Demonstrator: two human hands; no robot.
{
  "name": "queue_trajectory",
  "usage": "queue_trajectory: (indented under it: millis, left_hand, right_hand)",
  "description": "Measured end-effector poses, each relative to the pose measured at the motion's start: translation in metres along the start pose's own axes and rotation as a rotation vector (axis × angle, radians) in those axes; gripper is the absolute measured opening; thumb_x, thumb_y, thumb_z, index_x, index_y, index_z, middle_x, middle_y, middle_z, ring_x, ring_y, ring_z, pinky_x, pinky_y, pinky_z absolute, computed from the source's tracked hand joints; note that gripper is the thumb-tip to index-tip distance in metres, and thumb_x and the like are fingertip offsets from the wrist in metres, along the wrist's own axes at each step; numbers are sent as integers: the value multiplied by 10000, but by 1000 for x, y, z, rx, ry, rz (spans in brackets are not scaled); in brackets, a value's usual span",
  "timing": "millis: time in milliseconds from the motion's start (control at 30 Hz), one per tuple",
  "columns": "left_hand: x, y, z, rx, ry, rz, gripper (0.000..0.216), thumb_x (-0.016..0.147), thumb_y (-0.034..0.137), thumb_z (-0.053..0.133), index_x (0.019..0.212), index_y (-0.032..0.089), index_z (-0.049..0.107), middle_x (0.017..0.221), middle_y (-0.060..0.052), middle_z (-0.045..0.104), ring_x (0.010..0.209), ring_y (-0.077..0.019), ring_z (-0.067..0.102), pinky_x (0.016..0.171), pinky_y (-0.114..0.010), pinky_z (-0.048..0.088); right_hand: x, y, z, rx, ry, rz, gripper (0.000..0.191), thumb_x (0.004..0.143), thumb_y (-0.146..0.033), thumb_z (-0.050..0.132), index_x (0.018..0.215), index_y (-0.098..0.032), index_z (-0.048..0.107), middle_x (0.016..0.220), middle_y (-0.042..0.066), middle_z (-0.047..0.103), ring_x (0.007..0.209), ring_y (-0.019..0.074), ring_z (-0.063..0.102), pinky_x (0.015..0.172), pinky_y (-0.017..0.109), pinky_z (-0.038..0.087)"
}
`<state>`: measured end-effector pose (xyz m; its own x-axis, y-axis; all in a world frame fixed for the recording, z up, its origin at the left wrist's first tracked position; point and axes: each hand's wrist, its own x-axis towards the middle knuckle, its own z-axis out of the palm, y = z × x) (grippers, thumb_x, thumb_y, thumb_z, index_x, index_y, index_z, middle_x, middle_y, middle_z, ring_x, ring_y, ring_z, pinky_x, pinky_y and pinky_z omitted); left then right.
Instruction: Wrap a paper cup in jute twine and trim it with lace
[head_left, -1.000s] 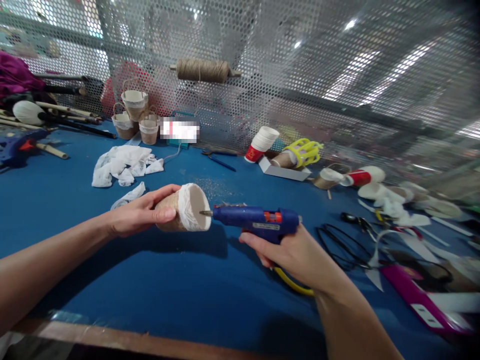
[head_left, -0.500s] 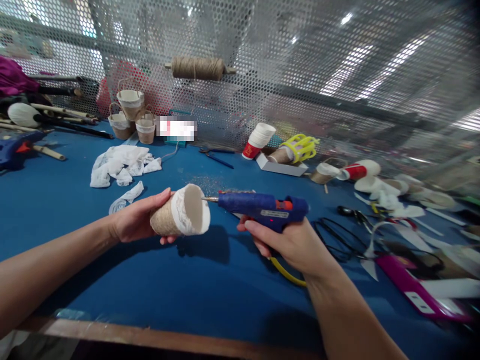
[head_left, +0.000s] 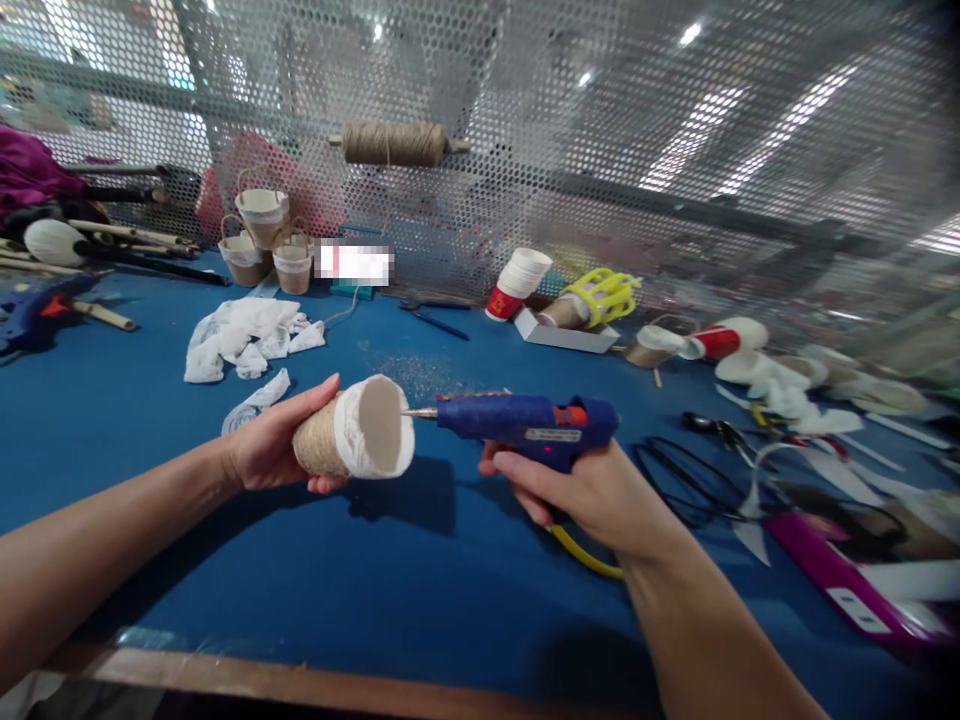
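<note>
Tilted on its side, a twine-wrapped paper cup (head_left: 319, 442) with a white lace band round its mouth lies in my left hand (head_left: 274, 440), fingers closed about its base. The cup's mouth faces right. My right hand (head_left: 574, 490) grips a blue hot glue gun (head_left: 517, 418), whose small red light is lit. The gun's metal nozzle points left at the cup's rim; whether it touches, I cannot tell. Beyond my left hand lie a lace strip (head_left: 259, 400) and a crumpled pile of white lace (head_left: 240, 340).
Several finished twine baskets (head_left: 262, 235) are stacked at the back left, near a twine spool (head_left: 394, 145). Blue pliers (head_left: 435, 318), stacked paper cups (head_left: 519, 283) and a white box (head_left: 566, 333) stand farther back. Black cable (head_left: 667, 485) and a purple power strip (head_left: 832, 580) lie right.
The cup in my left hand has shifted slightly left and down, and its mouth has turned a little. The glue gun stays nearly where it was, its nozzle slightly lower.
</note>
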<state>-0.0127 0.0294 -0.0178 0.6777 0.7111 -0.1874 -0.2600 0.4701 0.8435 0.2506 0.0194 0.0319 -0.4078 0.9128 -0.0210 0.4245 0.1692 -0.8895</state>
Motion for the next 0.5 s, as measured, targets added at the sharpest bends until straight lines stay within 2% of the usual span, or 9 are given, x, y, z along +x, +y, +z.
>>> queue_trajectory:
  millis: [233, 367, 500]
  left_hand:
    - [1, -2, 2, 16, -76, -109, 601, 711, 707, 424, 771, 128, 572, 491, -27, 542, 376, -85, 460, 325, -177, 258]
    - [2, -1, 0, -4, -2, 48, 488, 739, 616, 504, 897, 158, 562, 634, -36, 607, 475, -108, 548, 403, -190, 383]
    - [2, 1, -6, 10, 69, 234, 430, 710, 434, 655, 1065, 226, 533, 918, -62, 634, 730, -170, 623, 595, -254, 494]
  right_hand:
    - [4, 0, 1, -40, -19, 29, 257, 747, -397, 615, 707, -143, 614, 405, -42, 490, 362, 72, 459, 375, 196, 387]
    - [2, -1, 1, -74, -38, 77, 251, 737, -386, 628, 668, -147, 595, 398, -43, 489, 366, 75, 455, 398, 208, 406]
    - [1, 0, 2, -32, 56, -26, 248, 779, -391, 579, 680, -164, 591, 384, -60, 468, 364, 74, 446, 467, 227, 442]
